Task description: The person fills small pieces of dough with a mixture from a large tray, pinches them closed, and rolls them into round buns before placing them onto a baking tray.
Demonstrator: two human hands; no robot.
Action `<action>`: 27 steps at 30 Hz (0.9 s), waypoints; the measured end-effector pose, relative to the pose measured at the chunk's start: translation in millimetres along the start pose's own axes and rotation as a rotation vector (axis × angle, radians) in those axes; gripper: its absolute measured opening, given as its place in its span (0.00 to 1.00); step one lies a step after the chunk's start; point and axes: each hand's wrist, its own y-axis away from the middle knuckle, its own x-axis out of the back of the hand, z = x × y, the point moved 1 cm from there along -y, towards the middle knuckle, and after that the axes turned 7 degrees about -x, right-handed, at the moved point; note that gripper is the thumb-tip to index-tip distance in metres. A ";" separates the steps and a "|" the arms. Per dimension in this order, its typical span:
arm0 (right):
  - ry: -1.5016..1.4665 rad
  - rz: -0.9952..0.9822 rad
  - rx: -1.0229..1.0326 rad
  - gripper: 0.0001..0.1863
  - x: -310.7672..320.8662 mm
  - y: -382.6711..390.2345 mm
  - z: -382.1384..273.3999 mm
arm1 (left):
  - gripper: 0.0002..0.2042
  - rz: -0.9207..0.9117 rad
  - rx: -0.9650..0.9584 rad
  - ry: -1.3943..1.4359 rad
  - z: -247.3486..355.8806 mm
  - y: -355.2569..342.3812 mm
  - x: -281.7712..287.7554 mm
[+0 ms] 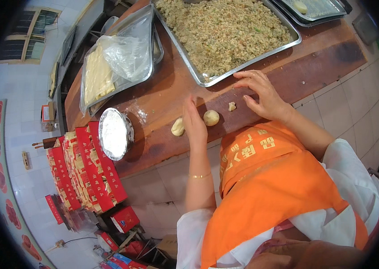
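My left hand (193, 122) is on edge over the wooden board, fingers stretched out, between a pale dough lump (177, 127) and a rounder dough ball (211, 118); whether it touches either is unclear. My right hand (261, 96) is open with curved, separated fingers, above the board beside a small dough scrap (232, 106). A large metal tray (298, 40) of crumbly speckled filling lies beyond both hands. To the left stands a foil-lined bowl (115, 133) of white powder, with some powder spilled beside it.
A plastic-covered tray (95, 76) of pale dough strips sits at back left. Another tray (313, 20) is at top right. Stacked red printed cardboard (88, 168) is beside the table's (324, 71) left end. My orange apron (265, 179) is below the table edge; tiled floor surrounds it.
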 end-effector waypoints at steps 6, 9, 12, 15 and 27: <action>-0.099 0.042 -0.006 0.17 4.9 9.2 2.8 | 0.28 -0.017 -0.026 -0.546 4.5 -8.0 -21.3; -0.129 0.056 -0.021 0.16 8.2 9.9 8.7 | 0.28 -0.044 -0.036 -0.569 -1.1 -7.1 -19.4; -0.172 0.083 -0.046 0.16 3.2 13.1 14.5 | 0.29 -0.106 -0.029 -0.614 -0.3 -8.1 -20.5; -0.175 0.090 -0.050 0.15 2.6 12.6 16.9 | 0.29 -0.184 -0.004 -0.696 2.4 -10.9 -22.3; -0.142 0.103 -0.079 0.14 5.0 14.9 22.6 | 0.31 -0.255 0.011 -0.737 -1.5 -20.2 -25.7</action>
